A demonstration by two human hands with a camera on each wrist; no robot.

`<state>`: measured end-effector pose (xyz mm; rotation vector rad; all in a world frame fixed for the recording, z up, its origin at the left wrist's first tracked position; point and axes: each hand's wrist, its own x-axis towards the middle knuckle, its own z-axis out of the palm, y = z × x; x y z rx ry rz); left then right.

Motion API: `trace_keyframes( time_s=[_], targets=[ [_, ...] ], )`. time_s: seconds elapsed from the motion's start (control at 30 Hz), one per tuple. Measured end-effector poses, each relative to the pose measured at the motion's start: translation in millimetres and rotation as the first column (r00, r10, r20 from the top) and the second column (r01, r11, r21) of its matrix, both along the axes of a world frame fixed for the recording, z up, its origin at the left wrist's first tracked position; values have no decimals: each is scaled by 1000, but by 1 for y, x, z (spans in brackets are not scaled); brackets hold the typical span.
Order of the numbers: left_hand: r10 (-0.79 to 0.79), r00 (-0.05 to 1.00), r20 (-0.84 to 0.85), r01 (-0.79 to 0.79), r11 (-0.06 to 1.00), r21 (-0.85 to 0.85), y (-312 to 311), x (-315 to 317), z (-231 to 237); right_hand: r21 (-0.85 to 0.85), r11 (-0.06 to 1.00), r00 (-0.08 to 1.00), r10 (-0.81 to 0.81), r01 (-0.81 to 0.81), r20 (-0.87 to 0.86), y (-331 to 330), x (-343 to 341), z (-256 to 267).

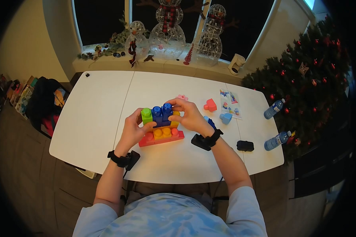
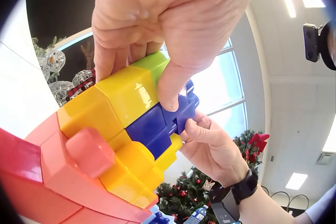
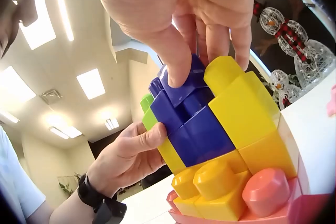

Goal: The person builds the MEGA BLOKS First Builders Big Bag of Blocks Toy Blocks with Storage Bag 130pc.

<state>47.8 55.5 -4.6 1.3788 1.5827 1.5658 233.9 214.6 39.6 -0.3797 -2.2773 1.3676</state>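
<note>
A built-up stack of toy building blocks stands on the table in front of me, its base a row of red blocks [image 1: 162,142]. Above the base come orange blocks [image 3: 215,182], then a yellow block [image 3: 244,103], dark blue blocks [image 1: 157,115] and a green block [image 1: 146,115]. My left hand [image 1: 131,129] grips the stack's left end, thumb in front and fingers behind. From above, my right hand [image 1: 190,117] pinches a dark blue block [image 3: 181,85] at the top, its thumb on the near face. That block sits among the other blue ones, beside the yellow block.
Right of the stack lie a pink block [image 1: 210,105], a light blue block [image 1: 226,118] and a printed picture sheet [image 1: 236,110]. A pink piece [image 1: 182,97] lies behind. Two water bottles [image 1: 273,109] and a black case [image 1: 245,146] are at the table's right side.
</note>
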Motion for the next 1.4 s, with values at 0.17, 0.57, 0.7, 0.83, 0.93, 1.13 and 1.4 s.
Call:
trace_keyframes(
  time_s=[0.17,0.57,0.7,0.83,0.93,1.13,1.4],
  targets=[
    [17,1000,-14,-17,1000,3,-2,1,2,48,999,1000,-19,19,19,-1,-1,-1],
    [15,999,-35,-15,1000,7,-2,2,1,213,975,998,-65,68,-22,-4,-2,-5],
    [18,999,-50,-18,1000,5,-1,1,1,295,953,998,-67,68,-15,3,4,0],
    [22,998,-56,-21,1000,7,-1,2,0,-18,981,963,-195,195,-187,39,20,6],
    [7,999,-40,-6,1000,22,-1,0,-1,184,871,890,-450,455,-70,71,35,-5],
    [11,1000,-27,-11,1000,13,0,0,-3,590,803,845,-372,84,385,94,47,-65],
    [-7,1000,-21,8,1000,7,-1,0,-3,652,757,762,-399,-41,511,95,37,-78]
  ],
)
